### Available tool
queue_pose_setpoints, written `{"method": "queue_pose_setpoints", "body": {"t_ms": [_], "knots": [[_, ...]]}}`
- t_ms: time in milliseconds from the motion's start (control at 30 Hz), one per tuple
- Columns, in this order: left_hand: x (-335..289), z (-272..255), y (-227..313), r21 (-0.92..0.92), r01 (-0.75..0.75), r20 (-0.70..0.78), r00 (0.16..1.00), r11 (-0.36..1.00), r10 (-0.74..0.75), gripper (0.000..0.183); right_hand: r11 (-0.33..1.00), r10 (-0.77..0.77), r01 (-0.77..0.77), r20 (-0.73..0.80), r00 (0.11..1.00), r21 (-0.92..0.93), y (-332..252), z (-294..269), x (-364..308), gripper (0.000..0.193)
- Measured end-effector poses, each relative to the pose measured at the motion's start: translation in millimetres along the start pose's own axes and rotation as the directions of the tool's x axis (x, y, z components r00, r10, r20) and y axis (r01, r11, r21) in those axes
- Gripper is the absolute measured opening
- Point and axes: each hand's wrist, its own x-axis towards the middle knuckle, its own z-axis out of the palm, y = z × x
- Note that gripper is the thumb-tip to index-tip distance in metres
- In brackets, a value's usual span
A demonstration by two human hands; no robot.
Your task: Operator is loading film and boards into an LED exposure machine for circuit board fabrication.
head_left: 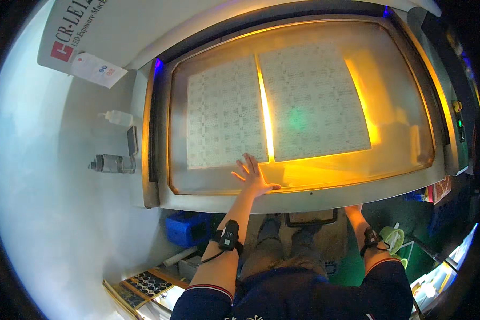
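In front of me lies the wide framed bed of an exposure machine (302,200), its clear cover glowing yellow-orange. Two pale panels with rows of fine dark patterns rest side by side inside it, a left panel (224,112) and a right panel (317,101). A bright strip shows between them. My left hand (255,180) is open, fingers spread, over the near edge of the bed by the left panel's lower right corner. At the front rim, right of centre, my right hand (353,208) reaches beneath the frame, which hides its fingers.
A raised grey hood (138,26) with a paper sheet (97,69) spans the back. Left stand a white squeeze bottle (118,118) and a clear bottle (111,164). Below are a blue bin (188,228) and a slatted rack (146,285); a green container (392,238) sits right.
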Motion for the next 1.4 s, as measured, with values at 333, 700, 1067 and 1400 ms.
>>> {"method": "queue_pose_setpoints", "body": {"t_ms": [333, 700, 1067, 1400], "knots": [[13.2, 1.8, 10.2, 0.025, 0.028, 0.033, 0.999, 0.999, -0.029, 0.165, 0.993, 0.091, -0.090, -0.020, 0.996, 0.072, 1.3, -76.1, -83.2, 0.041], [-102.8, -15.4, 32.9, -0.298, -0.563, 0.320, 0.702, 0.771, 0.636, 0.122, 0.981, 0.191, -0.130, 0.569, 0.800, -0.147, -74.6, -245.6, -171.0, 0.047], [-110.1, -56.2, -167.5, 0.243, -0.341, 0.075, 0.940, 0.908, 0.333, 0.075, 0.888, -0.453, 0.459, 0.162, 0.877, -0.003, -253.1, -204.6, 74.5, 0.046], [190.6, -234.1, -241.8, -0.016, -0.244, 0.274, 0.932, 0.970, 0.239, 0.063, 0.940, -0.317, 0.342, 0.385, 0.867, 0.003, -337.3, -201.2, 403.9, 0.070]]}}
